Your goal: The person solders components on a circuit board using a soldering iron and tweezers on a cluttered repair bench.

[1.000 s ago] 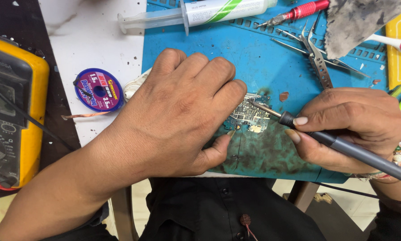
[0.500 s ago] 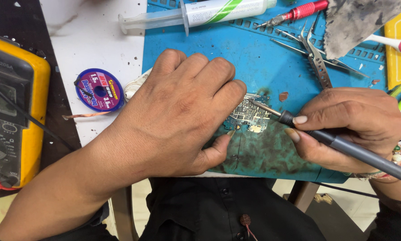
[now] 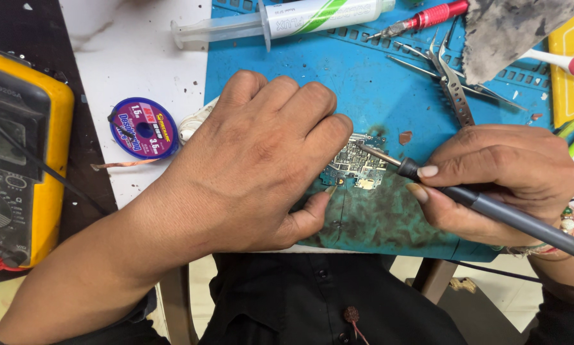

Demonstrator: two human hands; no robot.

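A small circuit board (image 3: 358,167) with several tiny parts lies on a blue work mat (image 3: 364,89) that is stained dark near its front. My left hand (image 3: 261,160) lies over the board's left side, fingers curled, thumb and fingertips pinning it to the mat. My right hand (image 3: 504,179) grips a grey soldering iron (image 3: 491,207) like a pen. Its metal tip (image 3: 373,153) touches the top of the board, right beside my left fingertips.
A yellow multimeter (image 3: 18,166) sits at the left. A purple spool of desoldering braid (image 3: 144,128) lies on the white table. A flux syringe (image 3: 287,19), a red screwdriver (image 3: 427,16), tweezers (image 3: 456,89) and a grey rag (image 3: 511,32) lie at the mat's far edge.
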